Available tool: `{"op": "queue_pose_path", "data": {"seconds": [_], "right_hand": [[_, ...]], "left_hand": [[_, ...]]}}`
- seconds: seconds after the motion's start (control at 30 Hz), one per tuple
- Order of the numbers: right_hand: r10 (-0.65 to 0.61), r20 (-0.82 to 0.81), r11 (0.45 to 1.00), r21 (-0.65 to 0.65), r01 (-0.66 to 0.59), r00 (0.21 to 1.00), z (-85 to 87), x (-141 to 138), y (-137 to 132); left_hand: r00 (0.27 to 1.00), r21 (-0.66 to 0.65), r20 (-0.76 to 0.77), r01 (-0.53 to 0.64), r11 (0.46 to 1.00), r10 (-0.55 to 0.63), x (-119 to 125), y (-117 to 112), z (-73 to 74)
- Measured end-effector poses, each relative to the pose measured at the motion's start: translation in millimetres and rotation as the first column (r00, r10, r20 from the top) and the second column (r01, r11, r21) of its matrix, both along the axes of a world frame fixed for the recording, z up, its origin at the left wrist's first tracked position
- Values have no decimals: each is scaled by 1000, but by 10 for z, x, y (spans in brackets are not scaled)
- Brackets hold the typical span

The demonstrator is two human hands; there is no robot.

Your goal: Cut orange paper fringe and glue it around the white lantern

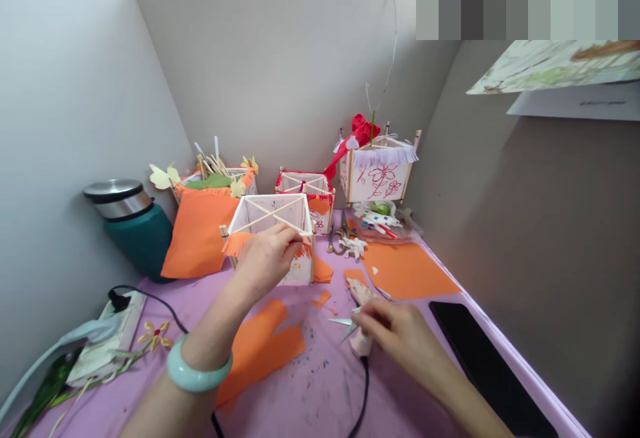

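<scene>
A small box lantern (235, 219) of sticks and pale paper stands at the middle, with crossed sticks over its open top. Along its front top edge runs a fringed orange paper strip (234, 243). My left hand (270, 251), wearing a pale green bangle (200, 370), pinches at this strip near the right end; its fingertips are partly hidden. My right hand (390, 323) is curled around scissors (346, 323), whose parted blades point left while the handles are out of sight. Beneath these blades lies a pale glue gun (361, 291) with a black cord.
Orange paper pieces (273, 351) and a larger orange sheet (405, 271) lie on the purple cloth. A phone (485, 358) is at right, a teal bottle (137, 235) and power strip (107, 338) at left. Other lanterns (377, 181) and a second scissors (340, 241) are behind.
</scene>
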State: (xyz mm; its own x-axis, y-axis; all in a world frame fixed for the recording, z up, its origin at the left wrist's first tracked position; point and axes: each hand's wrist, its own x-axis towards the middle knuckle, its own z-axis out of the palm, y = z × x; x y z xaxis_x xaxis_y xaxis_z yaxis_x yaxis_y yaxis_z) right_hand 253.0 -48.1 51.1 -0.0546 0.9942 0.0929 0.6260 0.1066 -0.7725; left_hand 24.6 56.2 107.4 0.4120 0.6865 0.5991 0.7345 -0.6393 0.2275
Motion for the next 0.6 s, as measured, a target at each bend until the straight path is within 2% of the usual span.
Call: {"op": "queue_pose_path", "data": {"seconds": [0.07,0.13,0.27,0.37,0.6], "right_hand": [[-90,-81,981,165,103,993,139,-161,199],[-68,-148,958,267,106,987,233,-326,420],[-28,-221,934,341,104,975,276,-591,712],[-14,-270,918,379,120,963,242,-691,749],[81,-231,901,434,29,970,159,-743,717]], "left_hand": [[1000,7,-3,-15,1000,15,11,-4,8],[999,15,-4,-32,999,32,28,-9,19],[999,0,-1,-51,999,51,59,-26,36],[999,-37,15,-29,999,29,34,-38,44],[991,-104,44,134,985,-130,-101,-20,108]]}}
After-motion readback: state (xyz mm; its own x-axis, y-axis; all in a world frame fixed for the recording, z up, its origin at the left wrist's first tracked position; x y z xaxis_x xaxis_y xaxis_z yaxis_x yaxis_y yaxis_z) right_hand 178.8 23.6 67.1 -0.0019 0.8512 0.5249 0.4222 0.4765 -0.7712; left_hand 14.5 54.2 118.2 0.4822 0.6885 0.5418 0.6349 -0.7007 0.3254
